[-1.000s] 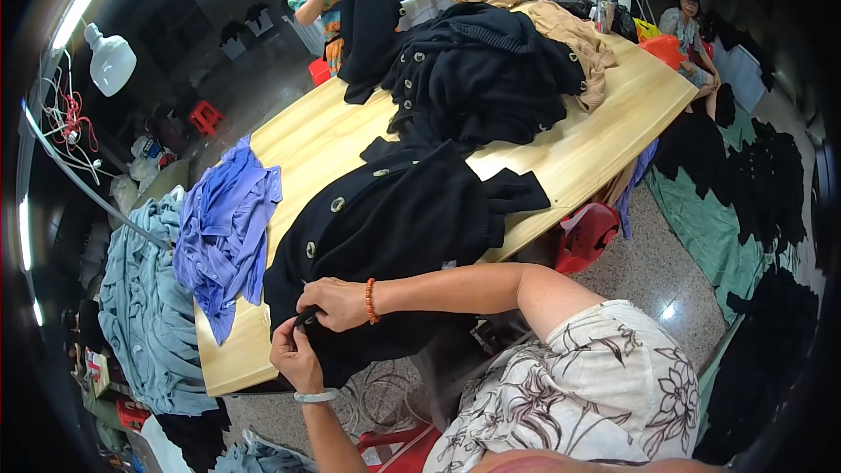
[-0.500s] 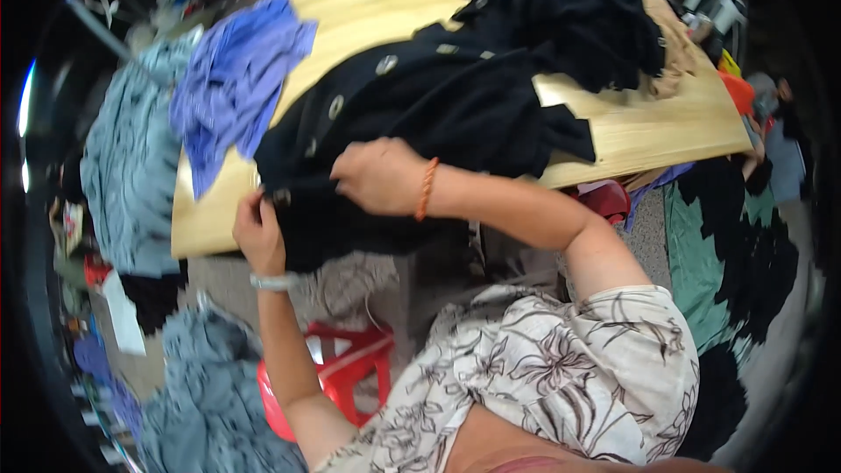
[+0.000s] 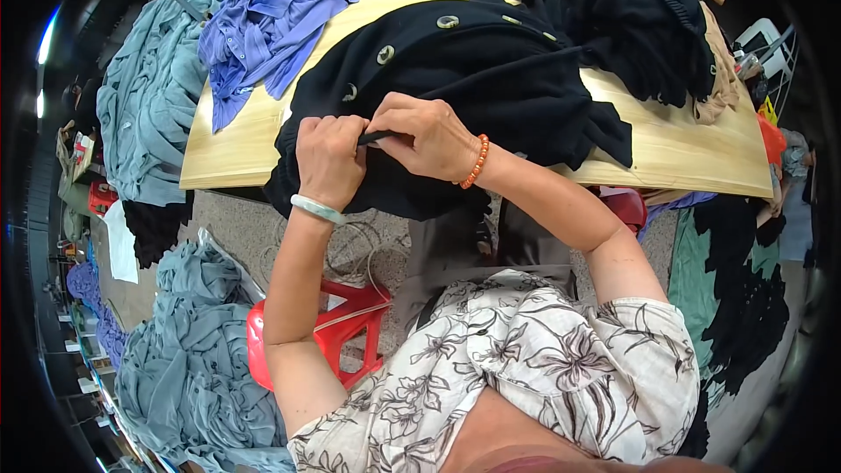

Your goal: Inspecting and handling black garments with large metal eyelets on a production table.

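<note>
A black knit cardigan (image 3: 455, 79) with large, pale-ringed buttons lies over the near edge of the wooden table (image 3: 692, 149), part of it hanging down. My left hand (image 3: 331, 158) is closed on its near edge, knuckles up. Right beside it, my right hand (image 3: 425, 133) pinches the same strip of black fabric between thumb and fingers. The strip runs in the small gap between both hands. Whether anything small is in the fingertips is hidden.
More black buttoned garments (image 3: 613, 17) are heaped at the far right, beside a tan cloth (image 3: 720, 70). A purple shirt (image 3: 272, 22) and grey-green garments (image 3: 158, 88) lie at left. Below stand a red plastic stool (image 3: 359, 324) and a grey-blue fabric pile (image 3: 197, 350).
My left hand has moved right and up along the cardigan's edge, turning knuckles up. The right hand has shifted slightly right and up, and both hands are now close together on the fabric.
</note>
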Action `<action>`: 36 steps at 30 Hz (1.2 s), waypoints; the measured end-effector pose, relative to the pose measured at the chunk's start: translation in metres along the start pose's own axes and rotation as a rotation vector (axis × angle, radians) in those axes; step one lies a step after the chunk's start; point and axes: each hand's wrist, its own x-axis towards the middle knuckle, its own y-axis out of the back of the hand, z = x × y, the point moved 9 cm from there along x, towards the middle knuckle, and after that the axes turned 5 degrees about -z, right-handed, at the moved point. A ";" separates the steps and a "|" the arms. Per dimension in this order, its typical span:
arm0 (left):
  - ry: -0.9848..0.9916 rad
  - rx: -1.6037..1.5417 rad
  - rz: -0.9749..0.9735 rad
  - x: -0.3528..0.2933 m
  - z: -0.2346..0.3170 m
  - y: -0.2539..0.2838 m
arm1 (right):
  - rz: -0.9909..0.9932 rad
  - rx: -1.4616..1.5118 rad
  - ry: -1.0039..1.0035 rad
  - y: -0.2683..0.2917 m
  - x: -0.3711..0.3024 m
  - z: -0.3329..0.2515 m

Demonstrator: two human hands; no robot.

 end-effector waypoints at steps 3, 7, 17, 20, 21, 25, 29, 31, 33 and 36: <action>0.040 -0.062 -0.104 -0.002 -0.020 -0.011 | -0.118 0.028 -0.102 -0.016 0.006 0.013; 0.330 -0.934 -0.295 -0.003 -0.075 -0.022 | -0.184 -0.019 -0.149 -0.019 0.012 0.019; 0.353 -0.673 -0.207 0.027 -0.132 -0.079 | -0.170 -0.140 -0.214 -0.021 0.013 0.020; 0.270 -0.672 -0.192 0.027 -0.103 -0.044 | -0.138 -0.269 -0.127 -0.031 0.014 0.020; 0.382 -0.859 -0.273 0.021 -0.099 -0.049 | -0.139 -0.341 -0.097 -0.028 0.015 0.013; 0.529 -1.158 -0.283 0.018 -0.068 -0.041 | -0.047 -0.309 -0.171 -0.011 0.012 0.008; 0.562 -1.359 -0.263 0.012 -0.083 -0.055 | 0.181 -0.325 -0.108 0.002 0.007 0.000; 0.585 -1.436 -0.266 0.010 -0.083 -0.056 | 0.065 -0.390 -0.095 -0.009 0.009 0.004; 0.570 -1.488 -0.323 0.011 -0.076 -0.053 | 0.058 -0.401 -0.077 -0.011 0.011 0.008; 0.496 -1.383 -0.230 0.010 -0.062 -0.032 | 0.057 -0.331 -0.075 -0.010 0.013 0.016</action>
